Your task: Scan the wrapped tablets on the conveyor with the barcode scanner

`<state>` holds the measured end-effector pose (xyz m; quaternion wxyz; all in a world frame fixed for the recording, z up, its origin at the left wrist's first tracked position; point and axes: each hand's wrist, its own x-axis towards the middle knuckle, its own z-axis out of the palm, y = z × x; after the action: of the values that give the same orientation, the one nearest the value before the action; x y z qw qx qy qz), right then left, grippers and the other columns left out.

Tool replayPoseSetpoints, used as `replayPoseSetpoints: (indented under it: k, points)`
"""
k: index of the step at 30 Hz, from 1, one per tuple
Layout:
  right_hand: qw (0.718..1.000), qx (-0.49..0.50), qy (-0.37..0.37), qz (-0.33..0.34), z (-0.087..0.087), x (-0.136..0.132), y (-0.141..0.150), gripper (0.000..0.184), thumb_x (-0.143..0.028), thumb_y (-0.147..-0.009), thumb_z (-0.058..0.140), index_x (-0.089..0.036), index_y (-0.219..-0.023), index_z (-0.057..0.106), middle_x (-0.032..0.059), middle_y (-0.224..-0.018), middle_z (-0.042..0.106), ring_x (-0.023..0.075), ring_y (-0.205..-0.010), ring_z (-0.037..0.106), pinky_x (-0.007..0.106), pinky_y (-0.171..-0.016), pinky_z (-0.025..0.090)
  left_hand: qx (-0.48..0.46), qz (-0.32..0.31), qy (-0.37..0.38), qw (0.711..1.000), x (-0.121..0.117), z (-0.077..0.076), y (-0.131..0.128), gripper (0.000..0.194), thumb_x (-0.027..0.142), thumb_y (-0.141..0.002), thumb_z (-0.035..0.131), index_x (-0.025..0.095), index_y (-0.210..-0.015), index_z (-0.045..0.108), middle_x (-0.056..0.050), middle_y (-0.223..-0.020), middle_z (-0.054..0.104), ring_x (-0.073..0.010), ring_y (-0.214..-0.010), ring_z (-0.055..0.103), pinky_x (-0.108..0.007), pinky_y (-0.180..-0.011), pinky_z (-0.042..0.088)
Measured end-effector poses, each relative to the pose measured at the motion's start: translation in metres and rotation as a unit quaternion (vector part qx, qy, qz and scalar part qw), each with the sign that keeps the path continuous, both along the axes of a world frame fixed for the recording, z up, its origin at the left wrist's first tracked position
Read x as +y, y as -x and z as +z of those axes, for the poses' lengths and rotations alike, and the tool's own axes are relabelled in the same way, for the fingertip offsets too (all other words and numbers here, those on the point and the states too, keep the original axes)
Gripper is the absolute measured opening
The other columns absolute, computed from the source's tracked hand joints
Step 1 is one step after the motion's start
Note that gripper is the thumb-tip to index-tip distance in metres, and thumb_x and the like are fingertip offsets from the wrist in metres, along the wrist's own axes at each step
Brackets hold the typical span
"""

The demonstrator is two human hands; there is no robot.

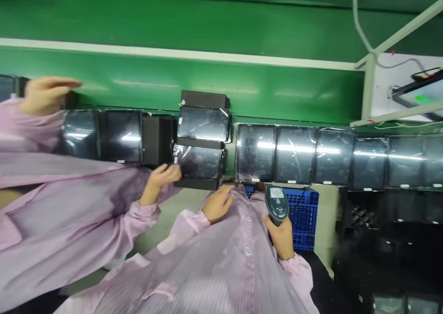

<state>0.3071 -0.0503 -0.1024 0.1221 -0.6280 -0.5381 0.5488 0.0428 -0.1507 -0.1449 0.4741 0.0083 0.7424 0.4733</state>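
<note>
My right hand (283,238) is wrapped round the handle of a dark barcode scanner (277,202), which has a white label on its top. The scanner is held in front of my body, just short of the row of screens. My left hand (218,204) hovers near my coat front with its fingers loosely stretched out and nothing visible in it. Closest to that hand is a wrapped dark tablet screen (199,162) lying on a black box. Behind it, another wrapped screen (203,122) rests on a black box (204,99).
Several film-covered tablets (297,155) line the green bench (297,92) rightward. A blue plastic crate (304,212) stands below. On the left, a co-worker's hands (44,95) reach around more tablets (123,136). A white frame (367,90) with a lit device stands at right.
</note>
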Motion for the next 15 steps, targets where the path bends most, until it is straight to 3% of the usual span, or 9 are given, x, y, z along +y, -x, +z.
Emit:
replayPoseSetpoints:
  k: [2,4,6,10,12,15]
  points:
    - [0.997,-0.036,-0.039,-0.052,-0.002,0.022,-0.018,0.047,-0.06,-0.073,0.082,-0.016,-0.086,0.073,0.0083,-0.079,0.075,0.0255,-0.076,0.068,0.04,-0.079,0.056,0.097,-0.103,-0.067,0.988,0.025,-0.004,-0.004,0.048,0.038,-0.089,0.071,0.024,-0.134,0.068,-0.014,-0.151,0.057,-0.0307,-0.151,0.047,-0.047,-0.132,0.032]
    - [0.986,-0.074,-0.094,-0.117,-0.007,0.053,-0.046,0.046,-0.061,-0.072,0.081,-0.016,-0.079,0.073,0.009,-0.074,0.074,0.0271,-0.075,0.068,0.042,-0.08,0.056,0.198,-0.16,-0.105,0.961,0.051,-0.014,-0.007,0.061,0.039,-0.089,0.071,0.019,-0.146,0.059,-0.018,-0.159,0.048,-0.0336,-0.153,0.042,-0.051,-0.133,0.028]
    - [0.963,-0.106,-0.161,-0.187,-0.014,0.092,-0.081,0.044,-0.058,-0.07,0.08,-0.016,-0.077,0.073,0.0094,-0.073,0.074,0.0287,-0.076,0.068,0.045,-0.084,0.055,0.224,-0.143,-0.112,0.958,0.073,-0.026,-0.007,0.064,0.04,-0.091,0.069,0.017,-0.149,0.055,-0.02,-0.156,0.048,-0.0346,-0.147,0.047,-0.052,-0.128,0.037]
    - [0.913,-0.103,-0.261,-0.295,-0.037,0.169,-0.148,0.043,-0.051,-0.065,0.08,-0.014,-0.087,0.076,0.0103,-0.083,0.077,0.03,-0.083,0.07,0.047,-0.089,0.056,0.198,-0.074,-0.098,0.972,0.104,-0.043,0.001,0.052,0.035,-0.087,0.074,0.019,-0.136,0.066,-0.016,-0.139,0.059,-0.0336,-0.131,0.059,-0.048,-0.118,0.046]
    - [0.911,-0.075,-0.261,-0.311,-0.051,0.201,-0.168,0.05,-0.051,-0.062,0.08,-0.013,-0.094,0.077,0.0119,-0.091,0.078,0.0304,-0.088,0.071,0.047,-0.092,0.055,0.197,-0.045,-0.081,0.976,0.112,-0.046,0.005,0.048,0.035,-0.083,0.078,0.02,-0.128,0.069,-0.015,-0.134,0.061,-0.0329,-0.127,0.061,-0.045,-0.116,0.048]
    - [0.932,-0.02,-0.213,-0.292,-0.074,0.233,-0.181,0.057,-0.052,-0.058,0.082,-0.011,-0.098,0.078,0.0142,-0.096,0.08,0.0308,-0.094,0.072,0.048,-0.098,0.053,0.206,-0.031,-0.041,0.977,0.123,-0.048,0.008,0.048,0.039,-0.08,0.08,0.02,-0.123,0.071,-0.012,-0.125,0.068,-0.0318,-0.124,0.063,-0.041,-0.112,0.05]
